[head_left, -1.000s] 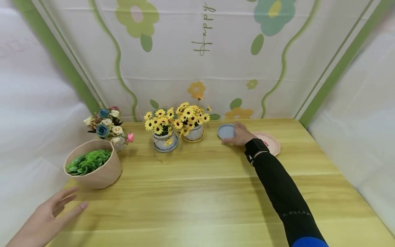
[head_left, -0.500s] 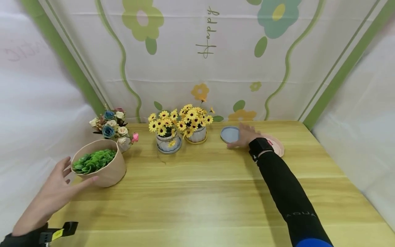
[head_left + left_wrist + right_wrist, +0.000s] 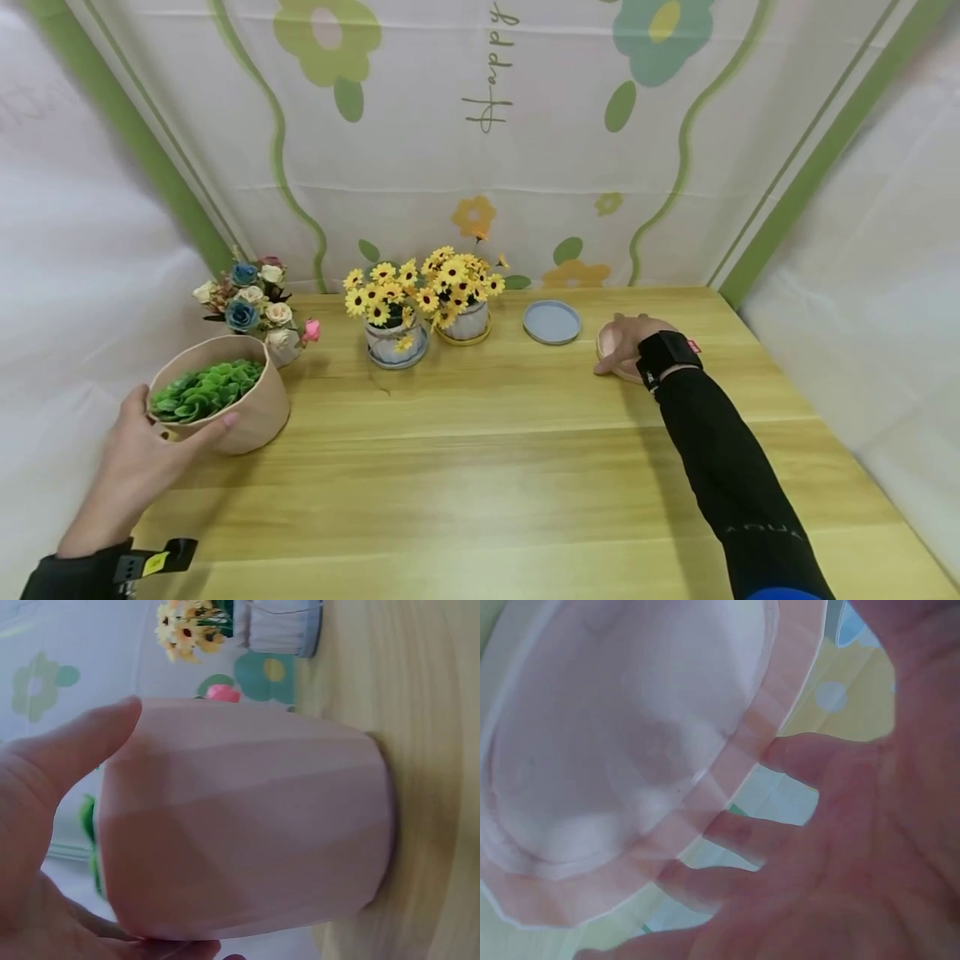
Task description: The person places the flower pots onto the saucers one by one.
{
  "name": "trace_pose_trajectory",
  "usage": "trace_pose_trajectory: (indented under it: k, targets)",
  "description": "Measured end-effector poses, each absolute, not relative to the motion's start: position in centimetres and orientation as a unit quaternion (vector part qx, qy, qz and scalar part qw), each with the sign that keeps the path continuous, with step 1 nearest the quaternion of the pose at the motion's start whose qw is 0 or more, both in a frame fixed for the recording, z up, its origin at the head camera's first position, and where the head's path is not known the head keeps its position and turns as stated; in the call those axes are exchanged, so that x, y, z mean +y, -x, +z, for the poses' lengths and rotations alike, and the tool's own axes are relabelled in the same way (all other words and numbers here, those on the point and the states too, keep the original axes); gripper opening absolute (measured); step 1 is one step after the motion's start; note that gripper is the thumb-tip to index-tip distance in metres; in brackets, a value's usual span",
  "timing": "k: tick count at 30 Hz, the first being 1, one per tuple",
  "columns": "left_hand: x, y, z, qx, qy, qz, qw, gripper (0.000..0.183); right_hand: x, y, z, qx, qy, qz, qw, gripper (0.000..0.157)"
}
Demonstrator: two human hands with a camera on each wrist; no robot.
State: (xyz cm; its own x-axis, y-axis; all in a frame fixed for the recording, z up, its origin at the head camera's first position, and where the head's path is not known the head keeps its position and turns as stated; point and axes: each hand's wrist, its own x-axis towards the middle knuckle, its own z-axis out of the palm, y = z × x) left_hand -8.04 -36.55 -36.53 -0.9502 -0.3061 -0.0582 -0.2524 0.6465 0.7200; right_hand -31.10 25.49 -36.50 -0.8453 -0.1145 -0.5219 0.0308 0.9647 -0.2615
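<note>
My left hand point(image 3: 138, 467) grips the beige faceted flowerpot point(image 3: 251, 421) at its rim, thumb on the near outer wall and fingers round the far left side. Green leaves point(image 3: 206, 390) fill the pot. In the left wrist view the flowerpot's wall point(image 3: 247, 817) stands close to the tabletop, with the thumb at the rim. On the right, my right hand point(image 3: 633, 340) holds the pink saucer point(image 3: 607, 339) by its edge, mostly covering it in the head view. From the right wrist the pink saucer point(image 3: 637, 742) appears tilted, with several fingertips at its scalloped rim.
A blue-grey saucer point(image 3: 551, 322) lies left of the right hand. Two pots of yellow daisies point(image 3: 393, 342) point(image 3: 468, 321) stand on saucers at the back middle. A rose bouquet point(image 3: 255, 304) stands behind the flowerpot. White fabric walls point(image 3: 450, 150) enclose the wooden table point(image 3: 450, 467).
The left hand has come forward from the table's left front and taken hold of the flowerpot's rim. The right hand has moved right, off the blue-grey saucer, onto the pink saucer.
</note>
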Motion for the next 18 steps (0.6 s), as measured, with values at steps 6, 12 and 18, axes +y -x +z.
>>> trace_pose_trajectory:
  k: [6, 12, 18]
  targets:
    - [-36.3, 8.0, -37.5, -0.899, -0.153, -0.404, 0.072, 0.115, 25.8, 31.1, -37.0, 0.948, 0.01, -0.169, 0.271, 0.124]
    - [-36.1, 7.9, -38.2, -0.897, -0.145, -0.407, 0.095, 0.112, 26.1, 31.2, -37.5, 0.947, 0.012, -0.17, 0.272, 0.127]
    - [-36.1, 7.9, -38.3, -0.897, -0.149, -0.405, 0.094, 0.112, 25.8, 30.8, -37.8, 0.945, 0.013, -0.184, 0.272, 0.128]
